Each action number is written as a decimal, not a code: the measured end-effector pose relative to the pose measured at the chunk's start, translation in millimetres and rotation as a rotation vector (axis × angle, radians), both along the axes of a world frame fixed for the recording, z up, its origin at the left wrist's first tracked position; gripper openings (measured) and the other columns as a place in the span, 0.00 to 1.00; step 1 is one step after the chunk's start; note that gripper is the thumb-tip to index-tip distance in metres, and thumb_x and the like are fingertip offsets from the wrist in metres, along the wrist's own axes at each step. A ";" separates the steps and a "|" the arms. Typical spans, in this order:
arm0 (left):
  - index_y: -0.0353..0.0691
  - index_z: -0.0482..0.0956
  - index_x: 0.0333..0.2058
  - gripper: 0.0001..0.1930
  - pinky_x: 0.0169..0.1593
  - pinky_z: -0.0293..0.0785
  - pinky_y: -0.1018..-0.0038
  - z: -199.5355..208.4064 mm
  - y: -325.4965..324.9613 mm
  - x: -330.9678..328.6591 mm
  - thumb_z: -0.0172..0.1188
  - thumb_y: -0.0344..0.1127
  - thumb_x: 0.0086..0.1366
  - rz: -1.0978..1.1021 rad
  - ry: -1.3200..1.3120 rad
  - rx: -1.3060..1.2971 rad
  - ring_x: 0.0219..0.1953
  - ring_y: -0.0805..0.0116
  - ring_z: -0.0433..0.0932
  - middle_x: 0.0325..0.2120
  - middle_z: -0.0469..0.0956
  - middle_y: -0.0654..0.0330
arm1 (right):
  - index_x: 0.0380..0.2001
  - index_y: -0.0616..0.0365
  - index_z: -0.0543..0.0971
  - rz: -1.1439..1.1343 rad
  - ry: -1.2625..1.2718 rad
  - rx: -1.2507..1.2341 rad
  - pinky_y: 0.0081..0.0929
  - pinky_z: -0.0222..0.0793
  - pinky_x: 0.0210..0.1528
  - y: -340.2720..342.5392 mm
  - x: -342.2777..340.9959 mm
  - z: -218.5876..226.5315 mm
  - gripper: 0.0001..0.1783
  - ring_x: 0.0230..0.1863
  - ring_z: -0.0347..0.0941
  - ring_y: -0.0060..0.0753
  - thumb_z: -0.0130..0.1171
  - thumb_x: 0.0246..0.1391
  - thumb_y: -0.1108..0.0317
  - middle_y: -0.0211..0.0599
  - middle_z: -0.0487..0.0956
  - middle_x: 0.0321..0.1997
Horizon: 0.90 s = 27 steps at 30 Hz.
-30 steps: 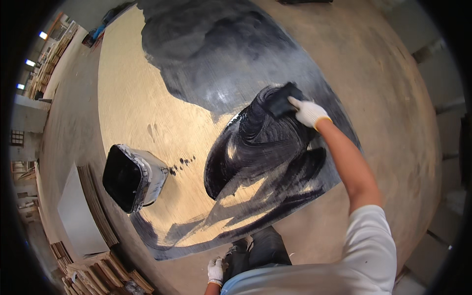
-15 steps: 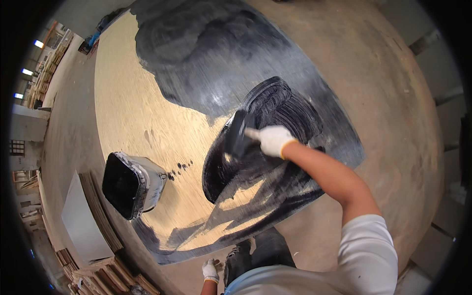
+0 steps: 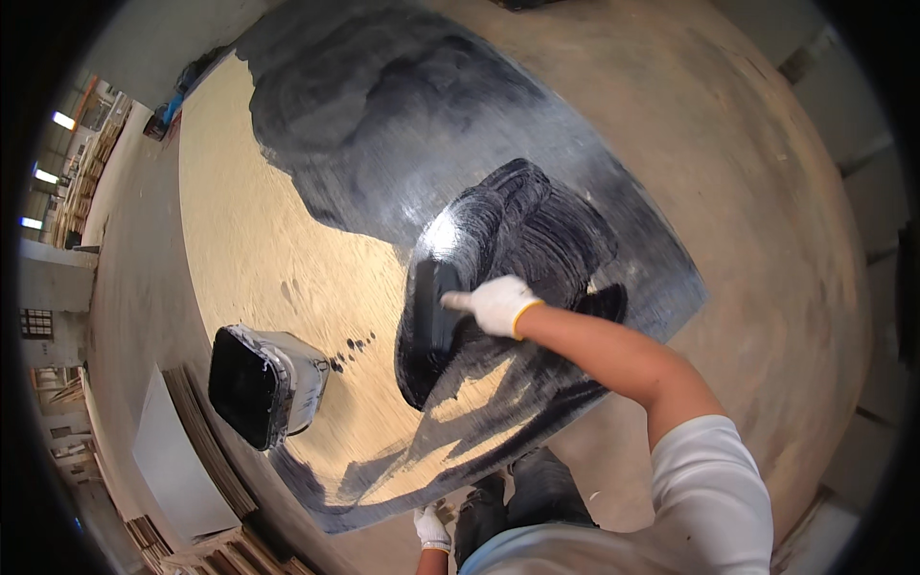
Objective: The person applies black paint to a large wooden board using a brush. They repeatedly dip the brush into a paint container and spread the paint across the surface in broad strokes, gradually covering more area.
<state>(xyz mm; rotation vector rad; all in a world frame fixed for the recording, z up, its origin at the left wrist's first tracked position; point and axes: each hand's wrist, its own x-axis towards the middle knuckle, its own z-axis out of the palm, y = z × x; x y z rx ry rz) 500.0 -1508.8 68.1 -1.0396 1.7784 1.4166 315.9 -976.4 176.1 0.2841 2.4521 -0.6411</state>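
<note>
A large wooden panel (image 3: 230, 201) lies before me, partly coated in black paint (image 3: 537, 249). My right hand (image 3: 500, 305), in a white glove with bare fingertips, is closed on a broad black brush (image 3: 436, 311). The brush lies flat on wet black paint near the panel's middle, and its handle is mostly hidden. My left hand (image 3: 431, 529), also gloved, hangs low beside the panel's near edge with its fingers loosely apart and nothing visible in them. A square bucket (image 3: 307, 379) of black paint stands on the bare wood at the left, its sides smeared.
Paint drips (image 3: 353, 351) spot the wood right of the bucket. Left of the panel, a stack of boards (image 3: 187, 460) and wooden strips (image 3: 230, 556) lie on the concrete floor (image 3: 757, 249). Dark items and something blue (image 3: 172, 105) sit past the panel's far left corner.
My right hand has moved the brush left and toward me through the wet paint. The view has shifted slightly; my left hand stays low by the near edge.
</note>
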 end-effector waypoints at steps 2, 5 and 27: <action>0.32 0.66 0.56 0.17 0.31 0.86 0.56 1.1 3.1 -9.2 0.51 0.25 0.69 -0.020 0.005 0.009 0.34 0.46 0.85 0.46 0.80 0.38 | 0.72 0.27 0.68 -0.190 0.100 0.097 0.46 0.79 0.56 49.6 -18.3 -19.1 0.27 0.53 0.83 0.53 0.42 0.73 0.61 0.50 0.84 0.54; 0.30 0.63 0.58 0.19 0.31 0.86 0.55 -2.7 8.6 -18.6 0.48 0.25 0.69 -0.027 -0.026 0.044 0.34 0.44 0.85 0.48 0.79 0.36 | 0.73 0.29 0.67 -0.559 0.149 0.182 0.46 0.78 0.57 142.6 -33.8 -37.1 0.32 0.57 0.81 0.53 0.47 0.67 0.65 0.49 0.82 0.59; 0.26 0.66 0.58 0.21 0.35 0.85 0.49 2.3 -21.4 -26.4 0.46 0.26 0.68 -0.065 -0.145 0.279 0.38 0.39 0.84 0.47 0.79 0.36 | 0.75 0.42 0.63 -0.692 0.025 0.139 0.45 0.72 0.63 162.1 126.9 -14.2 0.41 0.62 0.76 0.58 0.51 0.55 0.73 0.58 0.78 0.62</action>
